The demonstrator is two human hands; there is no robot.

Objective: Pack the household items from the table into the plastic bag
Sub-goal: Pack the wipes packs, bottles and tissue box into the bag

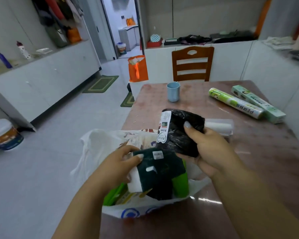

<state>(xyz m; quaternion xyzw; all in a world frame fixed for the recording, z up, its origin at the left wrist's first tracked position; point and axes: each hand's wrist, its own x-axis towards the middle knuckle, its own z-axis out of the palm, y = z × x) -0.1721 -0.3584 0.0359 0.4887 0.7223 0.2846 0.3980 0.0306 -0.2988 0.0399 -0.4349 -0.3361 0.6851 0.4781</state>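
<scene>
My right hand (212, 152) gripped the black roll (181, 131) above the plastic bag (97, 152) at the worktop (248, 152) edge; my left hand (117, 163) held the scouring pad pack (155, 169) inside. Next: lower the roll in.

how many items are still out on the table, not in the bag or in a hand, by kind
blue cup: 1
cling film roll, green and white wrapper: 1
long green box: 1
white roll in a clear case: 1
total: 4
</scene>
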